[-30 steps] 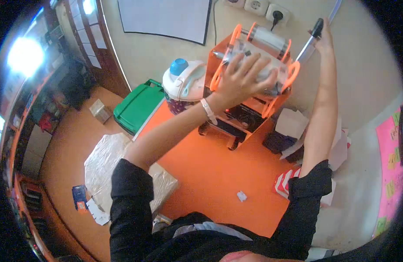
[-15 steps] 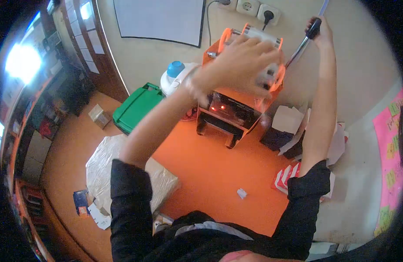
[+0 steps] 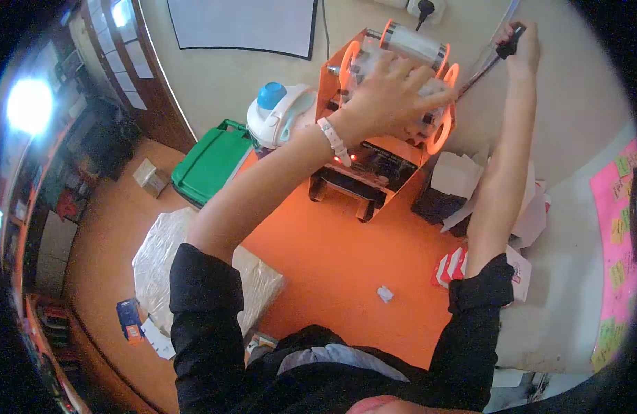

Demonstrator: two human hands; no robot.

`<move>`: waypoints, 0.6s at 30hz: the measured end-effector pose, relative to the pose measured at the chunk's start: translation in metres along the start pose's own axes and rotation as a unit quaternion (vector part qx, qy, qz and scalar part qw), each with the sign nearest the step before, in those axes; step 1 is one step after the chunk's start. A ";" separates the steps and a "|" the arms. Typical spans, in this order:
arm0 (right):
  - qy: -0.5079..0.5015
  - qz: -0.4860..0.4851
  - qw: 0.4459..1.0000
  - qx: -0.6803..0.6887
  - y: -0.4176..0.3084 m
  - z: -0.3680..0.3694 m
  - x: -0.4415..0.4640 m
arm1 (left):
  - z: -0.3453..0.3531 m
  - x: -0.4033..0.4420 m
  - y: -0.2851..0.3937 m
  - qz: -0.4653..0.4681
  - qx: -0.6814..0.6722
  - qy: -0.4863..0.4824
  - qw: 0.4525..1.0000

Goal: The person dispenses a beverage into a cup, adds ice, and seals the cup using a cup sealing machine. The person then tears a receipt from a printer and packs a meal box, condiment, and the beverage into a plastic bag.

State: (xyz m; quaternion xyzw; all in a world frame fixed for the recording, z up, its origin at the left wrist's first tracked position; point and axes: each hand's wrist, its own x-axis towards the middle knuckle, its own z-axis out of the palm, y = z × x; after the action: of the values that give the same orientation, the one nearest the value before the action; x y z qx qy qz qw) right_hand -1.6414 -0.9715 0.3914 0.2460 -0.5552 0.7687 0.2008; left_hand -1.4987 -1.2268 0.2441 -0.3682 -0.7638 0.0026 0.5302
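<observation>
My left hand (image 3: 394,96) lies over the clear plastic roll on the front of an orange machine (image 3: 374,190), its fingers spread; what the palm touches is hidden. A pale band circles the left wrist. Behind it, a second clear roll (image 3: 416,43) sits between orange rings. Up at the right, my right hand (image 3: 522,52) is closed around the black handle (image 3: 510,43) of a metal rod (image 3: 478,74). That rod slants down to the machine's right side. Small red lights glow on the machine's front panel.
Left of the machine stand a white appliance (image 3: 280,124) with a blue cup (image 3: 271,95) and a green lidded bin (image 3: 211,164). A wrapped package (image 3: 156,252) is lower left. White boxes (image 3: 456,174), a red-and-white box (image 3: 451,268) and a paper scrap (image 3: 385,294) lie right.
The left hand swept up over the rolls in a blur and is back down on the front roll. My right hand has shifted slightly right, still holding the handle. The camera view has moved slightly.
</observation>
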 end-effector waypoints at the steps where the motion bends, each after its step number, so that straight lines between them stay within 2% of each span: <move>1: 0.002 0.002 1.000 -0.001 -0.007 0.011 -0.019 | 0.004 -0.003 0.002 0.000 -0.003 -0.001 1.000; 3: 0.078 -0.055 0.994 -0.051 -0.021 0.039 -0.056 | 0.011 -0.009 0.007 0.005 0.099 0.080 0.992; 7: 0.054 -0.078 0.995 -0.035 -0.011 0.025 -0.037 | 0.007 -0.011 0.011 -0.012 0.095 0.076 0.993; 10: 0.065 -0.052 0.996 -0.025 -0.006 0.024 -0.019 | 0.008 -0.011 0.008 -0.006 0.111 0.066 0.992; 13: 0.114 -0.004 0.991 -0.069 -0.006 0.039 -0.029 | 0.009 -0.013 0.013 -0.026 0.028 0.053 0.998; 15: 0.120 -0.045 0.991 -0.045 -0.007 0.039 -0.038 | 0.008 -0.010 0.012 -0.026 0.057 0.071 0.996; 16: 0.124 -0.044 0.990 -0.046 -0.008 0.036 -0.038 | 0.008 -0.009 0.009 -0.001 0.143 0.076 0.987; 18: 0.121 -0.052 0.990 -0.052 -0.010 0.035 -0.033 | 0.011 -0.009 0.010 -0.005 0.116 0.077 0.990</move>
State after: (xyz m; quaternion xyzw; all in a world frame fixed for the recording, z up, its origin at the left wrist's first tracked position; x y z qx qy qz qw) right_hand -1.6042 -1.0030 0.3884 0.1685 -0.5523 0.7516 0.3188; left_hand -1.5006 -1.2205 0.2280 -0.2999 -0.7171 0.0600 0.6262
